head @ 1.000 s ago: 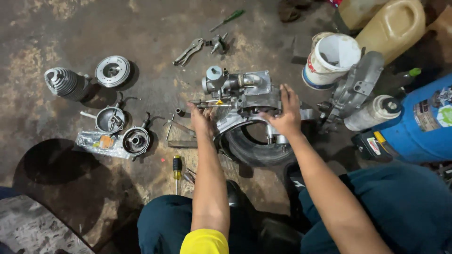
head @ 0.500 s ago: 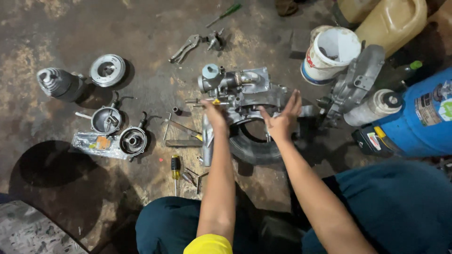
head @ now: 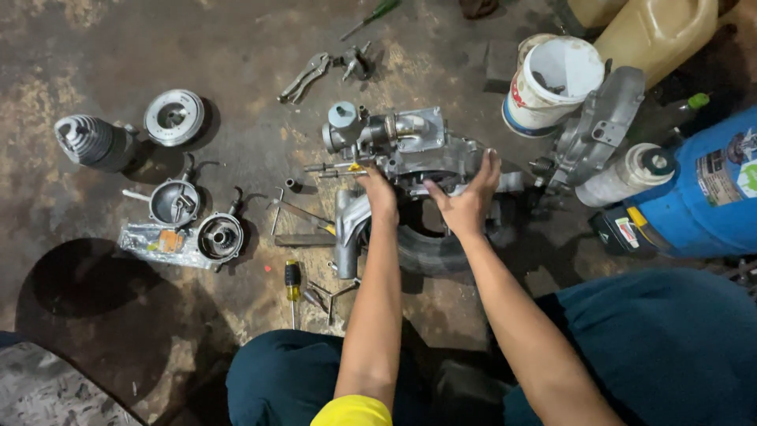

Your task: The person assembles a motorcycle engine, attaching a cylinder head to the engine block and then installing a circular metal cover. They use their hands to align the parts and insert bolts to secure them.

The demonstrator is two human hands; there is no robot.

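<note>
Both our hands sit on the engine block (head: 410,150): left hand (head: 380,197) grips its near edge, right hand (head: 467,197) has opened, fingers spread, loosening our hold

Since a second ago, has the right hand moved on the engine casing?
Yes. The right hand has lifted off the engine casing edge, fingers now spread open, nearer the tire beneath.
</note>
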